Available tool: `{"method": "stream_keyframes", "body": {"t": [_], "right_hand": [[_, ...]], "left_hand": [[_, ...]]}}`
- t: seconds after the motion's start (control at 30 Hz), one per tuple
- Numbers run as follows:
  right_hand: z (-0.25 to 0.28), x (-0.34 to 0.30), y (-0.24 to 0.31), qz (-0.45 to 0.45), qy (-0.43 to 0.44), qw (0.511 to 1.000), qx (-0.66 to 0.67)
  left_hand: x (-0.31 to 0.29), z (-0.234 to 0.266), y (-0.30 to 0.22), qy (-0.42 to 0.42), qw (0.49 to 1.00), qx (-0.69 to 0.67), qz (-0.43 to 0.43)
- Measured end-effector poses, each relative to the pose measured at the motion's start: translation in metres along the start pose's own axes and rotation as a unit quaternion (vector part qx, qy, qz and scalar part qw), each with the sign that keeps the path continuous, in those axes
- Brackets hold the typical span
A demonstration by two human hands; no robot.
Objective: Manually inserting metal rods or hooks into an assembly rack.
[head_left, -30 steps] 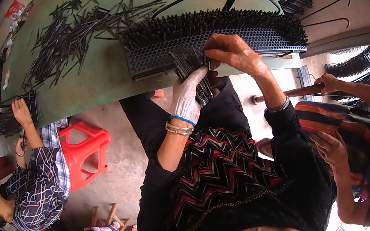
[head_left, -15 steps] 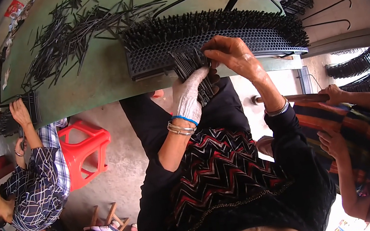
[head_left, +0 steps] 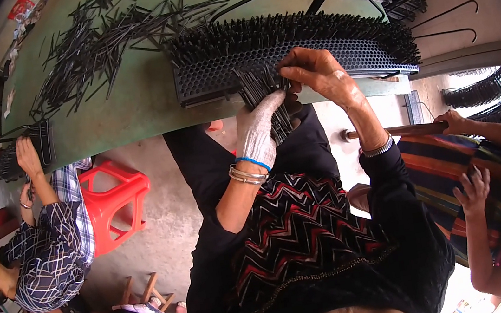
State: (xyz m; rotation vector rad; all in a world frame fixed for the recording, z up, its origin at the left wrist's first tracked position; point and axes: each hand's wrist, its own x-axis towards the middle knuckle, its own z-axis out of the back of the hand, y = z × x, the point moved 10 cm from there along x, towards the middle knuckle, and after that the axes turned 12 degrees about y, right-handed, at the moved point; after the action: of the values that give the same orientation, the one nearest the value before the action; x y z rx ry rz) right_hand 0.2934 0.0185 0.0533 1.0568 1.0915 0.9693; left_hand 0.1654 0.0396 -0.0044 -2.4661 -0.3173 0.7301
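Now gloved left hand (head_left: 255,131) grips bundle of black sticks (head_left: 253,87); right hand (head_left: 319,76) at its edge, grip unclear. Best held snug, fingertips working lightly.

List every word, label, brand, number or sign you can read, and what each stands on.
No text is readable here.
Red packet, far upper left: any print is too small and blurred to read.
Black perforated tray and bundled black rods: none visible.
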Motion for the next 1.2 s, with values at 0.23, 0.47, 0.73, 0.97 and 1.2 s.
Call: {"method": "stream_keyframes", "body": {"t": [0.23, 0.47, 0.73, 0.97, 1.2], "right_hand": [[0.002, 0.002, -0.001, 0.008, -0.002, 1.000, -0.014], [0.014, -0.004, 0.004, 0.016, -0.045, 0.999, -0.005], [0.069, -0.028, 0.051, 0.124, -0.324, 0.911, -0.224], [0.064, -0.008, 0.038, 0.151, -0.316, 0.901, -0.256], [0.022, -0.006, 0.054, 0.173, -0.272, 0.780, -0.535]], "left_hand": [[0.003, 0.002, -0.006, 0.014, 0.999, 0.033, 0.017], [0.009, 0.009, 0.004, 0.003, 1.000, -0.007, 0.027], [0.006, 0.013, 0.006, -0.015, 0.999, -0.039, 0.022], [0.010, 0.019, 0.019, -0.007, 0.998, -0.051, 0.028], [0.006, 0.017, 0.017, -0.026, 0.999, -0.037, 0.029]]}}
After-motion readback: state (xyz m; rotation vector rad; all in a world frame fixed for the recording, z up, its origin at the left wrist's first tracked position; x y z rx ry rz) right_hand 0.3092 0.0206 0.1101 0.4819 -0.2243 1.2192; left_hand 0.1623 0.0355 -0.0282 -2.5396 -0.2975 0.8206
